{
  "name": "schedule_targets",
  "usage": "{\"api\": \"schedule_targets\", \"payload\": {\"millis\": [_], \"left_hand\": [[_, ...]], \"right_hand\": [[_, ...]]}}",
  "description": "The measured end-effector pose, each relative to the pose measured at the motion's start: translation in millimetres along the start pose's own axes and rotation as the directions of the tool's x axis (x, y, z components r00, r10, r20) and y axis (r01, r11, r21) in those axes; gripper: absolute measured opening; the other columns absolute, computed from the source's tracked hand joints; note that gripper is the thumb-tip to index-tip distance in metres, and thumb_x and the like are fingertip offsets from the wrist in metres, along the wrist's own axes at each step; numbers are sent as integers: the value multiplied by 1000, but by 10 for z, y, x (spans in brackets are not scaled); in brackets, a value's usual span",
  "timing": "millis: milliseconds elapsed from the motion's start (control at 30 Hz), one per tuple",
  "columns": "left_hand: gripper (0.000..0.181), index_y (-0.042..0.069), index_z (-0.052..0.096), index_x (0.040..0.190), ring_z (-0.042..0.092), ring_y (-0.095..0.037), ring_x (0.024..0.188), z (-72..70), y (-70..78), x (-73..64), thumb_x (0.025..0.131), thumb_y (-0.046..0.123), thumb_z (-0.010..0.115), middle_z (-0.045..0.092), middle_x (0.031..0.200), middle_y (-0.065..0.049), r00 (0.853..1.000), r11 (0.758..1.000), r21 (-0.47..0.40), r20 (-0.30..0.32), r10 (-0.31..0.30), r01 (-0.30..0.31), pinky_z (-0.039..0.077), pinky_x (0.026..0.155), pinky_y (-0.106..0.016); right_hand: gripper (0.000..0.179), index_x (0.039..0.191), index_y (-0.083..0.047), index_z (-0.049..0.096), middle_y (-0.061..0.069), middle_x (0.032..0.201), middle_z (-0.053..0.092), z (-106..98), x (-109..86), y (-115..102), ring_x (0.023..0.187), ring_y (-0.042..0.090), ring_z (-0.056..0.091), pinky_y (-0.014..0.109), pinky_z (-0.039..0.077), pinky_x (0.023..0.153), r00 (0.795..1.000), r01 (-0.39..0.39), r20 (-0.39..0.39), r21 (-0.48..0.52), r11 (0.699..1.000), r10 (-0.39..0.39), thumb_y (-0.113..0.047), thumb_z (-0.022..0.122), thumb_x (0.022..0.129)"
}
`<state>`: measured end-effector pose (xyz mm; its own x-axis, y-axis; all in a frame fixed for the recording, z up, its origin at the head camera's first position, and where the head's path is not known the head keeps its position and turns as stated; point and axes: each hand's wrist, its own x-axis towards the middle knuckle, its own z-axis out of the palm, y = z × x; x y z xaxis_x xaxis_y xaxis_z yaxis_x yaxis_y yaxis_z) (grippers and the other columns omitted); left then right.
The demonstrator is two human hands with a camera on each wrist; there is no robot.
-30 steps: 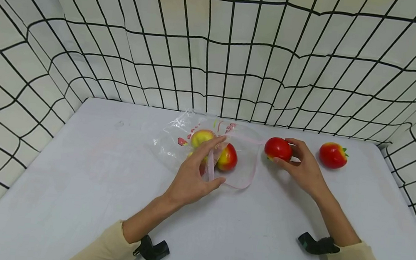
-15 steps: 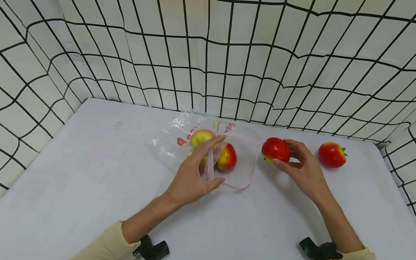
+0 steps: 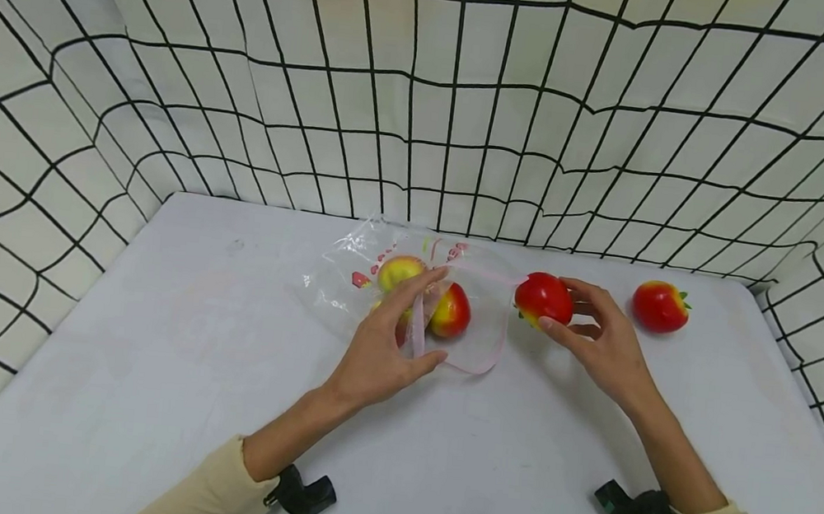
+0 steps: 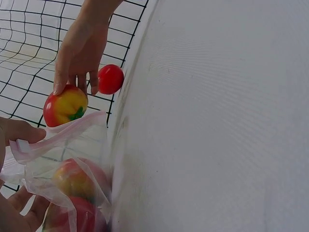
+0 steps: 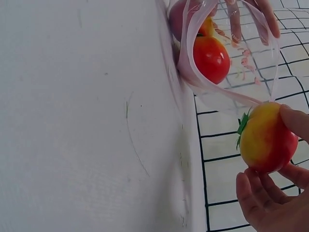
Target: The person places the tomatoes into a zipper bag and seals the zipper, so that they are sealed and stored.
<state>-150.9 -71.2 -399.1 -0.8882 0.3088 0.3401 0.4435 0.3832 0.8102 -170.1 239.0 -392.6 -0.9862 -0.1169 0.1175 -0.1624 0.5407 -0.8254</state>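
Observation:
My right hand [image 3: 608, 342] holds a glossy red-and-yellow tomato [image 3: 544, 297] with green leaves at its base, thumb on one side and fingertips on the other. The tomato sits right at the mouth of a clear plastic zip bag [image 3: 473, 354] with a pink rim. Several similar fruits lie inside, among them a red-and-yellow one [image 3: 451, 310] near the opening. My left hand [image 3: 375, 361] rests at the bag's mouth, its fingers and thumb spread far apart across the pink rim [image 4: 72, 130]. The right wrist view shows the mouth gaping toward the held tomato [image 5: 269, 137].
Another red tomato [image 3: 660, 306] lies on the white table [image 3: 148, 364], right of my right hand. Black netting [image 3: 454, 87] rises along the back and both sides. Each wrist wears a black camera mount, the left one [image 3: 303, 493] close over the table.
My right hand has brought the tomato slightly left, up to the bag's rim, tipping it a little. The left hand and the bag have stayed in place.

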Motion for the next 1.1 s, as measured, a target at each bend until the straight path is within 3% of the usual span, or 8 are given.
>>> {"api": "schedule_targets", "payload": {"millis": [533, 1100], "left_hand": [[99, 34, 38, 159, 40, -17, 153, -11, 26, 10, 78, 8, 89, 43, 164, 11, 1000, 1000, 2, -8, -5, 5, 53, 111, -50], [99, 35, 38, 160, 41, -18, 152, -16, 18, 6, 79, 8, 88, 42, 164, 12, 1000, 1000, 8, -13, -8, 8, 52, 112, -50]], "right_hand": [[72, 154, -12, 44, 14, 151, 54, 43, -132, -80, 128, 29, 56, 5, 51, 87, 1000, 14, -2, 43, 999, -13, -20, 79, 92], [68, 152, -13, 48, 11, 149, 57, 107, -197, -125, 127, 22, 57, 10, 55, 90, 997, 49, 53, 62, 997, -52, -18, 79, 92]]}}
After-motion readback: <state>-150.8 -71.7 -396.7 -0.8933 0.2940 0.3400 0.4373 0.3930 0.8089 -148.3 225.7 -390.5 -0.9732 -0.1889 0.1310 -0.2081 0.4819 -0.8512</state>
